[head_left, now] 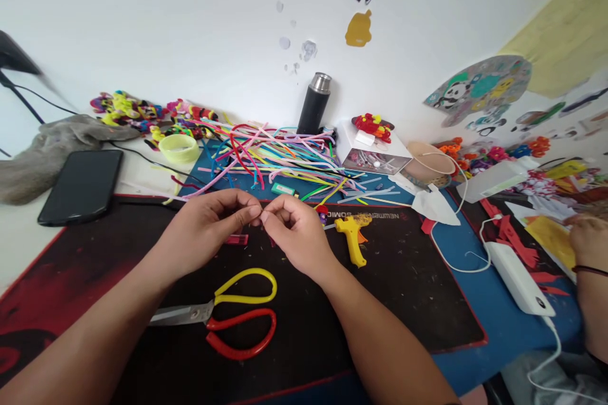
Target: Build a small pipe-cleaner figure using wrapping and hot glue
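Observation:
My left hand (211,221) and my right hand (294,228) meet above the black desk mat (403,291), their thumbs and forefingers pinched together tip to tip. Whatever sits between the fingertips is too small and covered to name. Below the hands lie scissors (242,316) with one yellow and one red handle, blades pointing left, partly behind my left forearm. A yellow glue gun (352,239) rests on the mat right of my right hand. Beyond the fingers, a pile of colourful pipe cleaners (275,158) spreads over the blue table, with a small green item (284,189) in front of it.
A black phone (82,186) and a grey cloth (71,139) are at left. A black thermos (314,103) and a white box (373,150) stand by the wall. To the right lie a white power bank (517,278) with cables and another person's hand (589,240).

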{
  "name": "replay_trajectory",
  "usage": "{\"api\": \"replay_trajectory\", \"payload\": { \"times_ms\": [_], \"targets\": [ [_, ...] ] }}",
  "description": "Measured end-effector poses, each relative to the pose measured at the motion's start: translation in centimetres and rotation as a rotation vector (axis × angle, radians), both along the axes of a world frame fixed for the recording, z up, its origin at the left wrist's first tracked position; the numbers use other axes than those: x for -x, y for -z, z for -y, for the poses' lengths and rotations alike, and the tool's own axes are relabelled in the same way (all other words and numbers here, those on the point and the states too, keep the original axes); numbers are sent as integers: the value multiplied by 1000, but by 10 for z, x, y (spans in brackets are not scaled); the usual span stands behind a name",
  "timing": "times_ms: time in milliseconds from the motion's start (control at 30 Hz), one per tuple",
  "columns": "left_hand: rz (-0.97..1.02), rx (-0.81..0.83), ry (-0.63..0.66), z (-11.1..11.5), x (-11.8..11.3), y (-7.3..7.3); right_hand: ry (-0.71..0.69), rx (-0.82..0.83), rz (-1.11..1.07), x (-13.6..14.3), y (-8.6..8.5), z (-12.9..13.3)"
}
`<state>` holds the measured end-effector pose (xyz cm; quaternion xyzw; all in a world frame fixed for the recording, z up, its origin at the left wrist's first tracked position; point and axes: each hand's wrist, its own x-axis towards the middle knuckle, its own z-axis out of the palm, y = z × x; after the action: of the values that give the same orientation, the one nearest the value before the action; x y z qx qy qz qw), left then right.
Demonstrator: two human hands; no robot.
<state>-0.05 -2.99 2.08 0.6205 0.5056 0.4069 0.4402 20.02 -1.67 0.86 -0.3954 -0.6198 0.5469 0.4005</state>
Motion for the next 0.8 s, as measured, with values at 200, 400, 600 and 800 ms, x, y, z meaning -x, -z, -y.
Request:
{"api": "replay_trajectory", "payload": {
  "times_ms": [200, 400, 600, 800],
  "targets": [
    [43, 23, 26, -1, 2, 1, 76, -56, 49, -1, 0, 0],
    [19, 12, -5, 0, -1, 0, 93, -134, 107, 3, 5, 3],
    [8, -3, -7, 2, -1, 3, 88, -125, 105, 2, 5, 3],
    [-7, -54, -10, 3, -2, 1, 57, -62, 56, 1, 4, 3]
  ]
}}
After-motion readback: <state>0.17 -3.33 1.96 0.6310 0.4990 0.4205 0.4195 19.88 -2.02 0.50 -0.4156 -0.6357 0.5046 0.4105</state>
